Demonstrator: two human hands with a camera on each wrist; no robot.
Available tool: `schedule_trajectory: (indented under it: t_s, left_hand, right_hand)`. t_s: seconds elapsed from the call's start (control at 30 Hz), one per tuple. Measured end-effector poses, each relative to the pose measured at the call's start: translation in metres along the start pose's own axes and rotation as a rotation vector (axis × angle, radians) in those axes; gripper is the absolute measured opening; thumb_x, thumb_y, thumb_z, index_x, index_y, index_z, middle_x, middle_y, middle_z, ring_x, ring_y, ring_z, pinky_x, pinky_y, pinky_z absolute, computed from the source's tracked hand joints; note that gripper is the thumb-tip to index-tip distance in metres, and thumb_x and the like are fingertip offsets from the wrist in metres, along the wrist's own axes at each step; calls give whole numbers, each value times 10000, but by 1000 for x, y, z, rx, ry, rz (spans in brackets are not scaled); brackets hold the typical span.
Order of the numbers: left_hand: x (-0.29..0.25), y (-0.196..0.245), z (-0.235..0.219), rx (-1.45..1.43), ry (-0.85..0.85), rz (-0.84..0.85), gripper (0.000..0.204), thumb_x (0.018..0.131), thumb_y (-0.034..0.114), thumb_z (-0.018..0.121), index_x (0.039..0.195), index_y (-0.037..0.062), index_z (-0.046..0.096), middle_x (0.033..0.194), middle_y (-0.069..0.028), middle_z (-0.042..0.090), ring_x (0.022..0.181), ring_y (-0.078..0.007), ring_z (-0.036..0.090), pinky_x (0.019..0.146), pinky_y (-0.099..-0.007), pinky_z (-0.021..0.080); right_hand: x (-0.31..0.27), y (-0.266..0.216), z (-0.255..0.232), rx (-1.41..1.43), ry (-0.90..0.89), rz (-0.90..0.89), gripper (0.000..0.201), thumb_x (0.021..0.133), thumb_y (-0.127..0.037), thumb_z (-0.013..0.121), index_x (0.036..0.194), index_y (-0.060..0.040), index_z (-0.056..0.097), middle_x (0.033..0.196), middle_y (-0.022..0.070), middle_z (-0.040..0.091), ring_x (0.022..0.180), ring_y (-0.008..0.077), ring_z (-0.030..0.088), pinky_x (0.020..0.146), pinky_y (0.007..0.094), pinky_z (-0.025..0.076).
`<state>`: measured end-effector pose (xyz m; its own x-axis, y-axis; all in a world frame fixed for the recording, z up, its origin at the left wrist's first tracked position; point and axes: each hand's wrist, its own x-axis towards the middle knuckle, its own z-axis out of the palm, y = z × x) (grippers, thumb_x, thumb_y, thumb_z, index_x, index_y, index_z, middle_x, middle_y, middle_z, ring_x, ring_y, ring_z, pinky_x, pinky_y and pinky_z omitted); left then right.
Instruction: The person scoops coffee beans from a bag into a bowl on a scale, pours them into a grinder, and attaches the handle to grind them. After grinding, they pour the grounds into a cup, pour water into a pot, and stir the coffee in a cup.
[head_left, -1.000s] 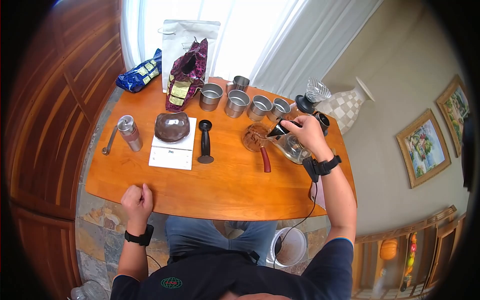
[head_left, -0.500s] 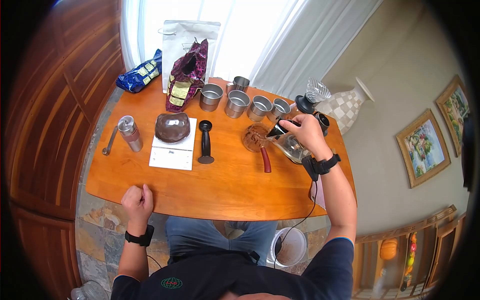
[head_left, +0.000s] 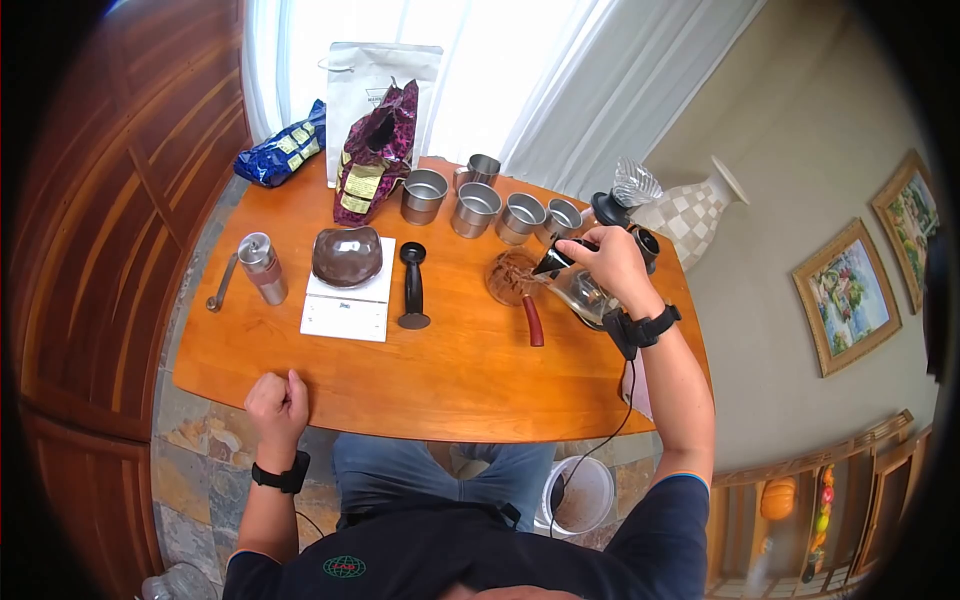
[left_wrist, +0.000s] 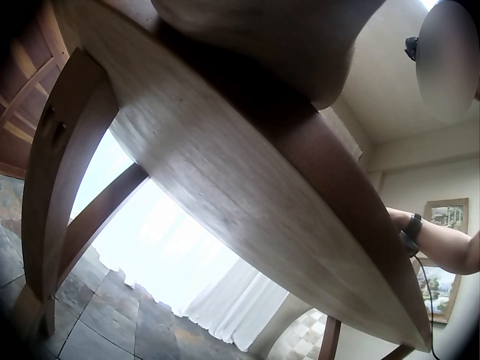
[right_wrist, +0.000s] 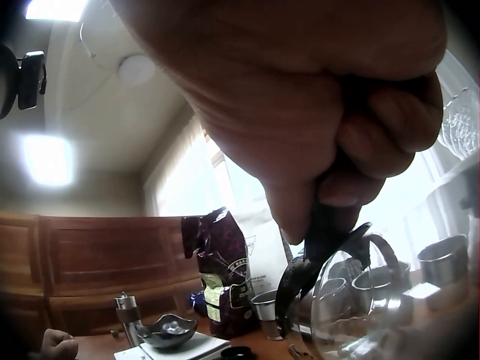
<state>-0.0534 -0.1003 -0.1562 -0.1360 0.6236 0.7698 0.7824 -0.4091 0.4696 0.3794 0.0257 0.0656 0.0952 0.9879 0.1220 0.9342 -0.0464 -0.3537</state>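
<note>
My right hand (head_left: 618,262) grips the black handle (right_wrist: 322,225) of a clear glass carafe (head_left: 582,292). The carafe is tilted, with its mouth to the left beside a round glass pot (head_left: 508,277). Brown contents show in the pot, and its reddish handle (head_left: 533,322) points toward the person. In the right wrist view, the fingers curl round the black handle above the carafe's glass body (right_wrist: 349,315). My left hand (head_left: 277,397) is a fist at the table's front left edge, thumb up, holding nothing; its wrist view mostly shows the tabletop's underside (left_wrist: 225,180).
Left on the table (head_left: 440,375) stand a hand grinder (head_left: 262,268), a white scale (head_left: 343,316) with a dark dish (head_left: 346,256), and a black tamper-like tool (head_left: 413,286). Several metal cups (head_left: 475,210), coffee bags (head_left: 368,170) and a dripper (head_left: 612,205) line the back.
The carafe in my right hand has turned slightly, its mouth still beside the pot. My left fist and the other things on the table keep their places.
</note>
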Motion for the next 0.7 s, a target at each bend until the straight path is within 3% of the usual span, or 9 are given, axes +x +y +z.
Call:
schedule_trajectory:
  t_s: [0.17,0.23,0.37,0.47,0.5,0.57,0.7]
  left_hand:
    - [-1,-2,1,-9,1,18,404,884,-43,688,635,35,380,580,-120,393,481,-283,409,468,-382,295]
    - [-1,-2,1,-2,-1,6,412,844,-65,704,618,53,380,568,-105,398,483,-301,423,464,-405,307]
    - [-1,-3,1,10,8,34,415,845,-67,702,617,51,376,567,-108,393,483,-302,420,463,-403,300]
    - [-2,-2,1,-14,9,22,411,844,-72,700,617,45,377,566,-112,385,483,-302,413,463,-398,290]
    - [-3,-3,1,-12,0,9,410,854,-69,695,618,40,378,570,-113,385,486,-300,411,466,-398,291]
    - [-5,-4,0,-36,-27,8,409,863,-67,690,618,35,378,574,-114,386,489,-298,408,469,-398,292]
    - [-10,-7,5,-29,-29,-17,388,911,-44,675,636,20,408,595,-119,406,505,-284,410,488,-390,326]
  right_hand:
    - [-2,2,0,22,16,3,441,880,-422,814,877,18,782,627,95,624,573,176,574,590,358,462]
    - [-5,6,0,122,77,-2,433,893,-391,810,803,27,742,605,48,585,571,130,534,566,334,432]
    - [-6,50,13,254,208,-12,425,920,-367,793,747,10,696,621,-7,563,590,83,502,549,286,400]
    - [-24,81,20,736,386,35,339,984,-326,730,773,-69,661,643,-71,499,572,18,393,502,219,276]
    - [-36,87,19,731,401,43,339,984,-326,730,773,-69,661,643,-71,499,572,18,393,502,219,276]
    - [-65,96,13,1028,533,188,302,1009,-289,691,793,-84,638,632,-85,450,540,15,335,479,219,227]
    - [-120,135,5,1249,797,238,259,1036,-294,638,858,-109,605,630,-81,407,509,26,286,461,233,210]
